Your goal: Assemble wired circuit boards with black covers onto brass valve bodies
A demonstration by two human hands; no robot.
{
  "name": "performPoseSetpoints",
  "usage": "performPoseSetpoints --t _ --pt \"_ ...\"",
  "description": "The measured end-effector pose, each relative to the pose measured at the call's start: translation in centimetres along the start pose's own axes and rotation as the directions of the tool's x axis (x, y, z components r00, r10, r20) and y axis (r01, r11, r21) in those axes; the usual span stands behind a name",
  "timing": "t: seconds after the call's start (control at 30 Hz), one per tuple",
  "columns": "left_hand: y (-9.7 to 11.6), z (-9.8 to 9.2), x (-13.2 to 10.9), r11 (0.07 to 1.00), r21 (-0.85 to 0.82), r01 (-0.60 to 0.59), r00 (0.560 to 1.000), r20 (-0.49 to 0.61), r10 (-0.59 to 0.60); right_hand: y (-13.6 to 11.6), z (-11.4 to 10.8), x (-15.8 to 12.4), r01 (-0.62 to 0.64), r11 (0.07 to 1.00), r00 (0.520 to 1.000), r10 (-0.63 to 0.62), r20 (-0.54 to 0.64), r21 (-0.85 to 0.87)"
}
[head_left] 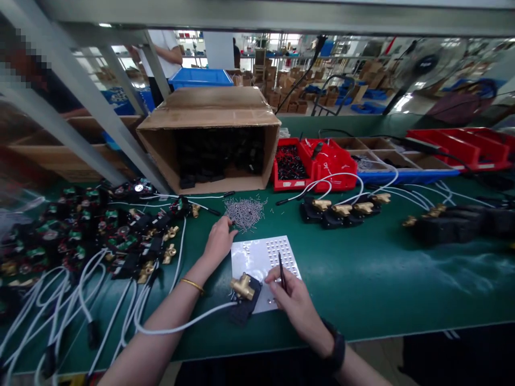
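Note:
My left hand (219,241) is at the near-left edge of a pile of small silver screws (245,213), its fingers curled together; whatever they pinch is too small to make out. In my right hand (295,303) a pair of black tweezers (281,268) points up and away from me, over a white sheet (251,256). Rows of small pale pieces cover the sheet's right side. On the sheet's near-left corner rests a black housing (251,300) with a brass valve body (242,287) on top and a white cable (181,325) running left under my left forearm.
Black units with brass fittings and green boards (92,214) crowd the left, their white cables trailing forward. Behind the screws stands a cardboard box (213,112) of black parts. Red bins (336,166) and a blue-edged divided tray (410,174) line the back. More finished-looking black units (341,214) lie right.

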State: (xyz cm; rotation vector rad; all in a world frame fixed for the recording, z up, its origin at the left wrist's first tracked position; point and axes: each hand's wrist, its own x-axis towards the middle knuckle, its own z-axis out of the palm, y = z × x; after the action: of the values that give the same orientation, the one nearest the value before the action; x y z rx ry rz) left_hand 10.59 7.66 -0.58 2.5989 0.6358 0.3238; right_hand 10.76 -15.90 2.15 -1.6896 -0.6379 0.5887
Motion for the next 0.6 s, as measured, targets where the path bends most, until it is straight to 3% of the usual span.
performPoseSetpoints --t 0.07,0.13,0.2,0.33,0.47,0.6 --pt "0.1 0.1 0.0 0.999 0.020 0.037 0.999 -0.018 -0.037 0.3 0.8 -1.5 0.218 0.971 0.975 -0.221 -0.022 -0.094" --pt "0.2 0.2 0.1 0.998 0.037 0.058 0.998 -0.023 -0.057 0.8 1.5 -2.0 0.403 0.900 0.915 -0.403 0.038 -0.163" --pt "0.3 0.4 0.1 0.997 0.043 0.063 0.998 -0.018 -0.062 1.5 1.9 -2.1 0.524 0.833 0.851 -0.507 0.134 -0.175" --pt "-0.2 0.2 -0.4 0.998 0.025 0.057 0.998 -0.014 -0.057 2.5 2.0 -2.4 0.646 0.727 0.762 -0.596 0.252 -0.234" --pt "-0.8 -0.2 -1.2 0.997 -0.005 0.073 0.997 -0.017 -0.073 3.0 2.2 -2.8 0.705 0.605 0.708 -0.639 0.302 -0.370" --pt "-0.5 -0.1 -1.0 0.996 0.003 0.092 0.996 -0.009 -0.092 3.1 2.6 -3.0 0.673 0.576 0.730 -0.619 0.289 -0.465"
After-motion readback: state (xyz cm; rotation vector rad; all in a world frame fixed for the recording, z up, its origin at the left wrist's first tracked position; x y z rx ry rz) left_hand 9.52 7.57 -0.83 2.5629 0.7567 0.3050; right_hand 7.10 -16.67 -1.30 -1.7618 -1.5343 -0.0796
